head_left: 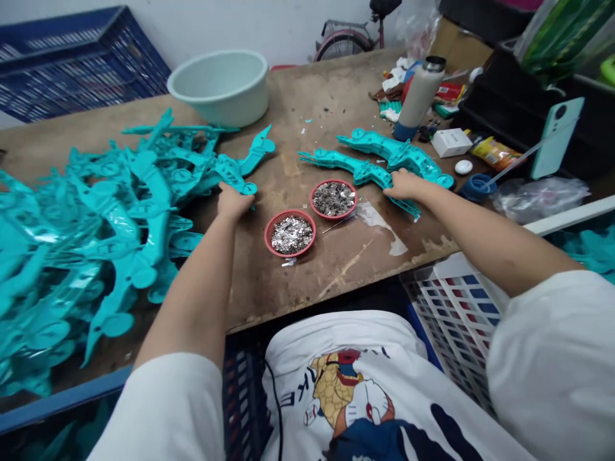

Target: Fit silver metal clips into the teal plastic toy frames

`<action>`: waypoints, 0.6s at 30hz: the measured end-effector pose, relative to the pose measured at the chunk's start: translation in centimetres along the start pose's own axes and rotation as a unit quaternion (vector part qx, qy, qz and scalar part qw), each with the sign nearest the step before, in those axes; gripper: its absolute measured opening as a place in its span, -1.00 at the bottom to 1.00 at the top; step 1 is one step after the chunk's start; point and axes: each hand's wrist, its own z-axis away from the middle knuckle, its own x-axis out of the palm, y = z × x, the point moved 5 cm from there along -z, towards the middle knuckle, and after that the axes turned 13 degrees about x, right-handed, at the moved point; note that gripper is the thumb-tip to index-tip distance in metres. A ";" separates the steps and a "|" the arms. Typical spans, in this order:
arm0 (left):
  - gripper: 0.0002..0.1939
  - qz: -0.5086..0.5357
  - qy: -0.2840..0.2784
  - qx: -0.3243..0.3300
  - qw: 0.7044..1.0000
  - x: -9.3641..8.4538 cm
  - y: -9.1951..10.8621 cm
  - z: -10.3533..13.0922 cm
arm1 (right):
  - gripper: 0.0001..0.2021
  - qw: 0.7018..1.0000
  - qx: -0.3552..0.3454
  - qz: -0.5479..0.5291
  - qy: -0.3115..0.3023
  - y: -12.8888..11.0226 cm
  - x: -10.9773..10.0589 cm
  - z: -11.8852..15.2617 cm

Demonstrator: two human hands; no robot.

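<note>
My left hand (234, 201) is closed on the near end of a curved teal plastic part (230, 169) at the right edge of a large heap of similar teal parts (110, 224). On the right, my right hand (405, 184) is closed around a long teal plastic part (343, 161), its fingers partly hidden. Just behind that lies another long teal part (396, 150), flat on the table. Between my hands stand two small red baskets, a nearer one (267, 240) and a farther one (356, 203), both filled with small shiny metal pieces.
A pale green basin (225, 89) stands at the back of the brown table (298, 288). At the right are a bottle (420, 96), a white box (450, 143), a phone (557, 137) and a blue cap (478, 187). A thin tool (336, 223) lies by the baskets; a white crate (454, 307) stands below.
</note>
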 end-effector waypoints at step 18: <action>0.07 0.327 -0.012 0.269 0.906 -4.7 10.6 16.3 | -0.11 0.838 -0.356 -0.411 -0.029 -11.4 -8.4 15.5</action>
